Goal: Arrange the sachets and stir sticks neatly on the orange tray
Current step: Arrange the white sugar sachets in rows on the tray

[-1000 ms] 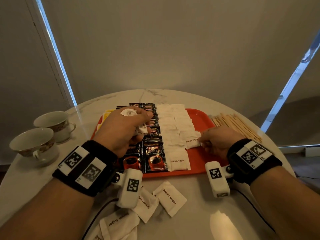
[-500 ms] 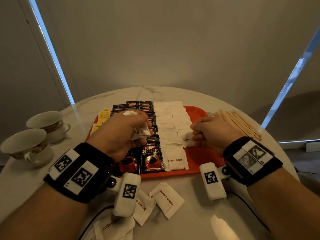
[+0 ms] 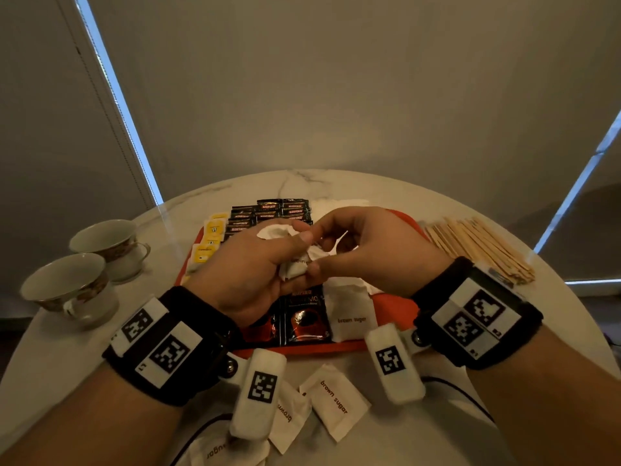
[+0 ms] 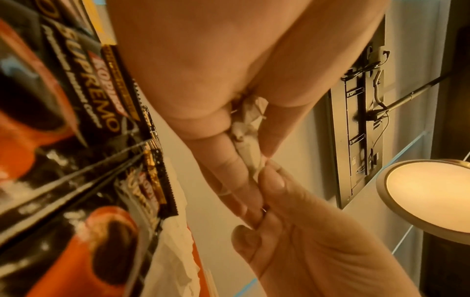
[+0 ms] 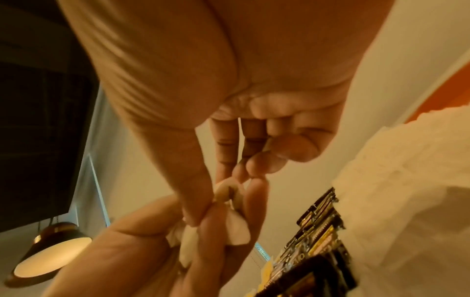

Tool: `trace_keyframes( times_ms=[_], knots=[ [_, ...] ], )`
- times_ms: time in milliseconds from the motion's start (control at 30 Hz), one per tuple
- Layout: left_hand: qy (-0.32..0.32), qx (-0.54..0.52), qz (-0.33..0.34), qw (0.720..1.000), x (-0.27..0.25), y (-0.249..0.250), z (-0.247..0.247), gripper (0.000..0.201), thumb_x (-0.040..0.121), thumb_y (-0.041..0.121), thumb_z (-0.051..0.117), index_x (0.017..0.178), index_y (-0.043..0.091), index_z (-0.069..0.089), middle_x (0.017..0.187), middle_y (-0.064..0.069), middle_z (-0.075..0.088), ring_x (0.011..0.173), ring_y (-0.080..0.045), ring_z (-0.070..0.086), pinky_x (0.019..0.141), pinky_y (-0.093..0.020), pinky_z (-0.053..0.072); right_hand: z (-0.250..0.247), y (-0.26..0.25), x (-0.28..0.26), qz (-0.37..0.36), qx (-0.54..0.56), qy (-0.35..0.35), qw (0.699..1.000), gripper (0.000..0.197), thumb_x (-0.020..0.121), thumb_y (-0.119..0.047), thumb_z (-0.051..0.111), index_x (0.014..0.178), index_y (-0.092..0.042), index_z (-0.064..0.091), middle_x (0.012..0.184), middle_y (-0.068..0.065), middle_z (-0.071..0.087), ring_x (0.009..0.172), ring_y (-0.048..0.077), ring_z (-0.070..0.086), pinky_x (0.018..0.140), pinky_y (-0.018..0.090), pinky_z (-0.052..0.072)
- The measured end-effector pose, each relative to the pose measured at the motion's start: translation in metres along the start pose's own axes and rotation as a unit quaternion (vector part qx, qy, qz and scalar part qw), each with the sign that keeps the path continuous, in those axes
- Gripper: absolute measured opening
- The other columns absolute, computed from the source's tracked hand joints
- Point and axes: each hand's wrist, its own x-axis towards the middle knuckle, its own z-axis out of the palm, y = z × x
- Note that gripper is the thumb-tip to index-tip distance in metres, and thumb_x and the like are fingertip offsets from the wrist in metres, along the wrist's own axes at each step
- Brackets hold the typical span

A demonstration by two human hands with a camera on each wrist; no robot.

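Above the orange tray (image 3: 395,306), my left hand (image 3: 268,264) grips a small bunch of white brown-sugar sachets (image 3: 297,269); the left wrist view shows them between its fingers (image 4: 248,140). My right hand (image 3: 363,243) has come across, and its thumb and forefinger pinch the top sachet of the bunch (image 5: 229,193). On the tray lie rows of yellow sachets (image 3: 213,230), black coffee sachets (image 3: 304,322) and white sugar sachets (image 3: 349,314), partly hidden by my hands. A pile of wooden stir sticks (image 3: 480,250) rests on the table right of the tray.
Several loose brown-sugar sachets (image 3: 336,408) lie on the marble table in front of the tray, under my wrists. Two teacups (image 3: 111,243) (image 3: 67,287) stand at the left table edge. A wall rises close behind the round table.
My right hand left the sugar row on the tray and rose leftward to meet my left hand, where it now pinches a sachet from the bunch. My left hand stayed over the tray.
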Motion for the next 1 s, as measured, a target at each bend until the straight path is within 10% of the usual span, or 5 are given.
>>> trace_keyframes(
  times_ms=[367,600,767,1000],
  knots=[
    [0.041,0.119,0.05,0.991,0.004,-0.002,-0.005,0.025,0.094,0.009,0.071,0.118,0.005,0.068,0.094,-0.01,0.079,0.062,-0.015,0.068,0.043,-0.022,0.048,0.009,0.028,0.008,0.066,0.255,0.083,0.961,0.004,0.095,-0.011,0.069,0.096,-0.011,0.073,0.078,0.003,0.072,0.07,0.016,0.064,0.07,0.036,0.055],
    [0.049,0.188,0.075,0.978,0.0,0.0,-0.002,0.042,0.07,0.027,0.085,0.103,0.006,0.07,0.09,-0.011,0.078,0.065,-0.02,0.072,0.041,-0.022,0.043,0.017,0.024,0.002,0.05,0.193,0.038,0.979,0.024,0.086,-0.034,0.078,0.1,-0.015,0.076,0.091,0.006,0.076,0.078,0.015,0.07,0.071,0.034,0.062],
    [0.068,0.178,0.058,0.98,0.002,0.001,-0.005,0.014,0.089,0.007,0.078,0.093,0.007,0.065,0.086,-0.011,0.078,0.06,-0.021,0.071,0.037,-0.022,0.04,0.016,0.023,0.004,0.077,0.281,0.101,0.951,0.018,0.099,-0.02,0.063,0.093,-0.009,0.076,0.076,0.005,0.073,0.064,0.017,0.065,0.071,0.04,0.062],
    [0.128,0.139,0.082,0.978,0.005,0.001,-0.002,0.012,0.093,0.02,0.076,0.098,0.014,0.067,0.076,-0.008,0.075,0.054,-0.02,0.068,0.036,-0.022,0.038,0.019,0.015,0.0,0.08,0.26,0.079,0.959,0.019,0.101,-0.025,0.06,0.094,-0.012,0.072,0.073,0.0,0.072,0.063,0.017,0.066,0.067,0.039,0.062]
  ],
)
